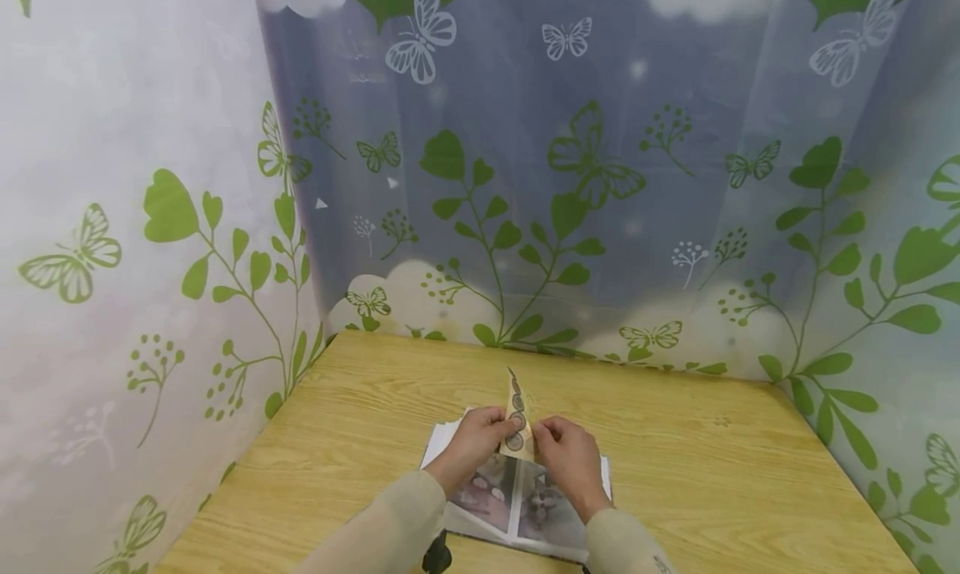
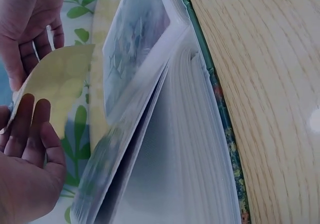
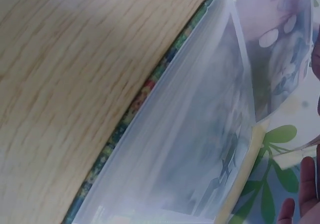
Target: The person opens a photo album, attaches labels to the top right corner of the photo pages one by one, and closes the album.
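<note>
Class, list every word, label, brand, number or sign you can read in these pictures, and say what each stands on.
Readable text: none.
Right sleeve: a small dark mark, too small to read.
Yellowish paper strip: any lettering is too small to read.
Album: no legible words.
Backdrop: no legible words.

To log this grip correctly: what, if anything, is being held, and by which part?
In the head view, a yellowish slip: the left hand grips its left edge, the right hand pinches its right edge.
</note>
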`<action>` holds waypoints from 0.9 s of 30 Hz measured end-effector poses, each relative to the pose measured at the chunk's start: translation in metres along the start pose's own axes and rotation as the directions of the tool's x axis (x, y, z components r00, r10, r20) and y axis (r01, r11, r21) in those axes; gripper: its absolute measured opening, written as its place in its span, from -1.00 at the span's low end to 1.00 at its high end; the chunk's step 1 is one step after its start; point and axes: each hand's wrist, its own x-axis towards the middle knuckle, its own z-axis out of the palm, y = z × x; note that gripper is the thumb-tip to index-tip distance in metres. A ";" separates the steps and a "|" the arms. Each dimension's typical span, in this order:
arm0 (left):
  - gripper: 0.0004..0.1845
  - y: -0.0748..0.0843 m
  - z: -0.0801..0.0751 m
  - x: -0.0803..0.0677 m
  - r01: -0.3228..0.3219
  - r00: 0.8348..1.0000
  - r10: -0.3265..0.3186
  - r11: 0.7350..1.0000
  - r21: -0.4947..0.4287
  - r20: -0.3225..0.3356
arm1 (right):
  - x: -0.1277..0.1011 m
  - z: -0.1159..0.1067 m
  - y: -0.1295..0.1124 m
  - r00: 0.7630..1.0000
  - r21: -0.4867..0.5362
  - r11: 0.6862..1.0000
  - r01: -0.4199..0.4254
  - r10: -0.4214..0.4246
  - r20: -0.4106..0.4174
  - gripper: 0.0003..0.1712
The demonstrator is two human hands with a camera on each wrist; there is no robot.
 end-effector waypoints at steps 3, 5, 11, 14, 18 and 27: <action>-0.71 -0.001 -0.001 0.001 0.023 1.000 -0.023 0.999 0.023 -0.019 | 0.001 -0.002 0.001 0.999 0.018 0.999 -0.040 0.040 -0.013 -0.77; -0.72 0.000 -0.002 0.001 0.049 0.998 -0.048 0.998 0.029 -0.030 | 0.002 -0.004 0.002 0.998 0.039 0.997 -0.065 0.066 -0.022 -0.76; -0.74 0.002 -0.009 -0.001 0.094 0.992 -0.092 0.995 0.019 -0.083 | 0.002 -0.009 0.006 0.991 0.116 0.987 -0.112 0.120 -0.060 -0.70; -0.74 0.001 -0.016 0.001 0.091 0.990 -0.090 0.996 0.005 -0.109 | 0.001 -0.011 0.009 0.989 0.125 0.985 -0.122 0.132 -0.073 -0.70; -0.77 -0.006 -0.028 0.005 0.090 0.987 -0.090 0.996 -0.002 -0.132 | -0.001 -0.013 0.014 0.988 0.103 0.987 -0.125 0.133 -0.077 -0.72; -0.77 -0.021 -0.066 0.009 0.160 0.952 -0.153 0.987 0.007 -0.264 | -0.006 -0.010 0.025 0.988 0.081 0.986 -0.142 0.147 -0.048 -0.74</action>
